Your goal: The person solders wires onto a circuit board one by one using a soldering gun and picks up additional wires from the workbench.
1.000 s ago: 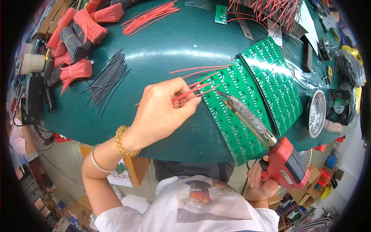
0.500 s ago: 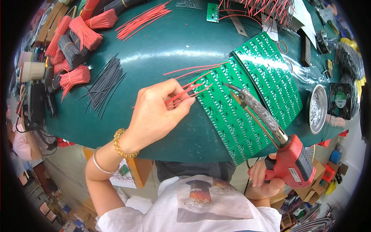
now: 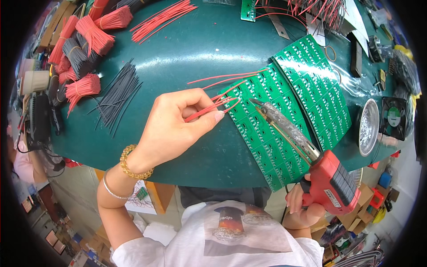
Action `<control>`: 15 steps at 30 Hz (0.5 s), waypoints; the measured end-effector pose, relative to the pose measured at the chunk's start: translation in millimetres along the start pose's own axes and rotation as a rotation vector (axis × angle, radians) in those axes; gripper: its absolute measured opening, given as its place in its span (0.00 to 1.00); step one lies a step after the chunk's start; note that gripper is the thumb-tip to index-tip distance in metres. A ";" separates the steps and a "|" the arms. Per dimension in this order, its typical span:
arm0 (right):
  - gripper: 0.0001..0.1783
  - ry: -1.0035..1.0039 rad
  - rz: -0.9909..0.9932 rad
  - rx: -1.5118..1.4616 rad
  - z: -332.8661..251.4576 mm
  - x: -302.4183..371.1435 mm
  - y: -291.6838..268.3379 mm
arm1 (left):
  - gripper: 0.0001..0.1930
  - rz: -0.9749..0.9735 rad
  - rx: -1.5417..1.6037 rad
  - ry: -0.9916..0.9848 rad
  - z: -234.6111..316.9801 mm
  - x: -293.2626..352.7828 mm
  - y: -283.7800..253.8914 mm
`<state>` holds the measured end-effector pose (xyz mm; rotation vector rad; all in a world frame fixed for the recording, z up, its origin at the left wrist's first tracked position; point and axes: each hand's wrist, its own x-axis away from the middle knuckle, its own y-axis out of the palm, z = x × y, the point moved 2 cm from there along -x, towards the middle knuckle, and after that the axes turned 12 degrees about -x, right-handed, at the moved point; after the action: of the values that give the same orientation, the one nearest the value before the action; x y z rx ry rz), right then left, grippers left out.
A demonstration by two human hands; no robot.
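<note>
Several red wires [image 3: 201,113] are pinched in my left hand [image 3: 174,116], their ends reaching the left edge of a green circuit board panel [image 3: 267,133]. Further red wires [image 3: 222,79] run onto the panel's upper left corner. A red soldering gun [image 3: 331,180] sits in my right hand [image 3: 302,202], fingers wrapped round its handle. Its dark tip [image 3: 254,102] hovers over or touches the panel just right of the wire ends; I cannot tell which. A thin brass-coloured tube runs beside the gun's barrel. A second green panel [image 3: 313,89] lies alongside, to the right.
Black wires [image 3: 118,98] lie loose at left, beside bundled red wires [image 3: 83,87]. More red wires [image 3: 162,18] lie at the back. At right stand a metal bowl [image 3: 368,127] and a small black fan [image 3: 393,118]. A wired board [image 3: 247,10] lies at the far edge.
My left hand has shifted slightly left and down, still pinching red wires. The soldering gun's tip has moved a little left and down over the panel, closer to the wire ends.
</note>
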<state>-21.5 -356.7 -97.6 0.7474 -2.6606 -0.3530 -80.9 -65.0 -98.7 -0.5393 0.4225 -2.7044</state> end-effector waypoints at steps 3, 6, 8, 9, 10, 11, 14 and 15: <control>0.50 0.018 -0.018 0.045 0.7 0.0 -1.5 | 0.06 -0.074 -0.018 -0.103 4.6 -1.6 -1.4; 0.48 0.026 -0.038 0.052 0.9 -0.5 -3.2 | 0.06 -0.076 -0.010 -0.103 2.9 -1.6 -1.1; 0.47 0.028 -0.050 0.043 0.7 -0.9 -4.2 | 0.06 -0.083 -0.026 -0.117 4.7 -1.7 -1.4; 0.47 0.046 -0.037 0.097 1.3 -0.5 -5.3 | 0.06 -0.085 -0.026 -0.117 4.9 -2.2 -0.8; 0.46 0.064 -0.024 0.151 2.1 0.1 -7.1 | 0.06 -0.086 -0.023 -0.110 5.5 -2.8 0.1; 0.46 0.063 -0.021 0.151 5.2 4.1 -14.3 | 0.06 -0.088 -0.020 -0.103 6.3 -3.6 1.0; 0.25 -0.187 0.001 0.686 10.6 13.2 -30.3 | 0.06 -0.075 -0.009 -0.121 2.0 0.5 -4.3; 0.28 -0.189 -0.005 0.632 10.8 13.8 -32.2 | 0.06 -0.077 -0.012 -0.119 2.5 -0.3 -3.4</control>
<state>-22.3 -389.3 -114.2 0.9299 -2.9692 0.4681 -80.6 -62.4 -95.4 -0.7293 0.3933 -2.7264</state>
